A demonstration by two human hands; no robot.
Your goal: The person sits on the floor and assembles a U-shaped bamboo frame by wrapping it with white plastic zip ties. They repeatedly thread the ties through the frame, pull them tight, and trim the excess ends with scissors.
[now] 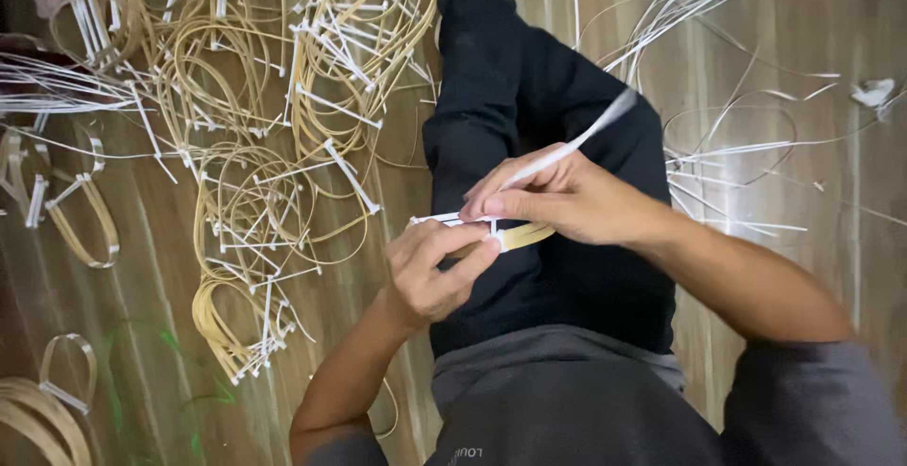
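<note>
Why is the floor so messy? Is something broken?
Nothing looks broken. Tied bamboo hoops lie heaped on the wooden floor, and loose white strips are scattered on the other side. Both hands, left hand and right hand, hold a tan strip being bound with white strip.

The right hand (pixel 557 203) hides most of the tan strip (pixel 525 235). The white strip (pixel 605 118) is blurred at its far end. The picture's bottom edge cuts both elbows.

no packages, no labels, no signs, no screens anywhere in view
</note>
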